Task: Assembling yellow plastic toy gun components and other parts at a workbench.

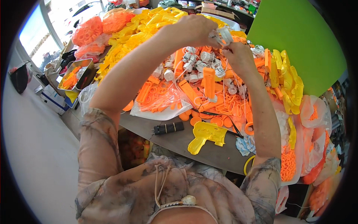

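Observation:
Over the far part of the heaped table, my two hands meet at a small white round plastic part (225, 36). My left hand (197, 29) has its fingers closed on the part from the left. Just below and to the right, my right hand (238, 55) is closed too, its fingertips against the part's lower end; what lies inside them is hidden. Beneath the hands is a pile of similar white plastic units (205, 56) with thin wires, mixed with orange plastic pieces (209, 84). A yellow toy-gun half shell (206, 135) lies on the near table.
A black cylinder with bands (169, 128) and a blue-white crumpled piece (245, 145) lie near the table's front edge. Yellow shells (130, 35) heap up at the far left. A green panel (302, 41) rises at the right, above bags of orange parts (313, 112).

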{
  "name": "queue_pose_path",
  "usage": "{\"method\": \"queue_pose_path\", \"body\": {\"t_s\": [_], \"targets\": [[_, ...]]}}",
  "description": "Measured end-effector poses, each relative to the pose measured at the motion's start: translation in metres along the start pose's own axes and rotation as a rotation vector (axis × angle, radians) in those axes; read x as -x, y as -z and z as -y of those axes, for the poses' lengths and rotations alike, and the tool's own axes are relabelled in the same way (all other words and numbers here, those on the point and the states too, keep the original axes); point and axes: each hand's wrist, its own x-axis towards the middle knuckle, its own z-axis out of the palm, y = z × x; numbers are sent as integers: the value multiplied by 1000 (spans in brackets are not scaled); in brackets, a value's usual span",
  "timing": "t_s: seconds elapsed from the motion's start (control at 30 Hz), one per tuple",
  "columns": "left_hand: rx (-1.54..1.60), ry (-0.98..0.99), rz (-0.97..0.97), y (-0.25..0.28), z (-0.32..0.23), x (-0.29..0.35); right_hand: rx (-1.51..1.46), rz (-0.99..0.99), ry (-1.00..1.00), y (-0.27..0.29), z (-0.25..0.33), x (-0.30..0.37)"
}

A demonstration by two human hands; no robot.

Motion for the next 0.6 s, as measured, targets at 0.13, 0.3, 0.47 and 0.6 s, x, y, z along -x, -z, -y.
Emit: {"method": "queue_pose_path", "body": {"t_s": [0.13, 0.3, 0.47, 0.6], "targets": [[-117, -59, -102, 7, 6, 1, 33, -92, 20, 3, 9, -6], [257, -4, -158, -14, 24, 0, -132, 12, 17, 3, 3, -11], [609, 101, -60, -19, 23, 13, -763, 233, -344, 1, -1, -5], [713, 71, -132, -41, 32, 14, -904, 231, -452, -12, -5, -4]]}}
